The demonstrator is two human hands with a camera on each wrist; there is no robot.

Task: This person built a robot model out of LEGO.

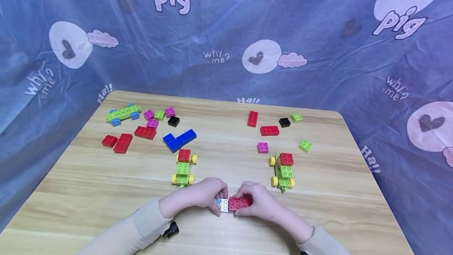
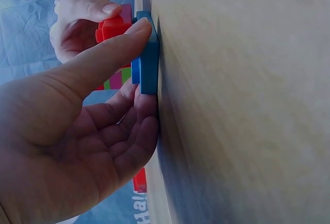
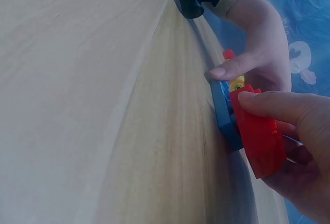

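Left hand (image 1: 199, 196) curled on the wooden table (image 1: 106, 192), thumb and fingers pinching a flat blue base piece (image 2: 147, 53), pale-topped from the head view, probably a wheeled base, though the wrist views are too close to be sure. Right hand (image 1: 256, 202) touching it from the other side, fingers closed round a red brick (image 1: 240, 202), pressed against the base right between the two hands. Just beyond the left hand, a small car with yellow wheels (image 1: 183, 168); just beyond the right hand, a second car (image 1: 283, 170). Farther out past the left hand, blue bricks (image 1: 178, 139) and loose red bricks (image 1: 122, 143); past the right, a magenta brick (image 1: 262, 147).
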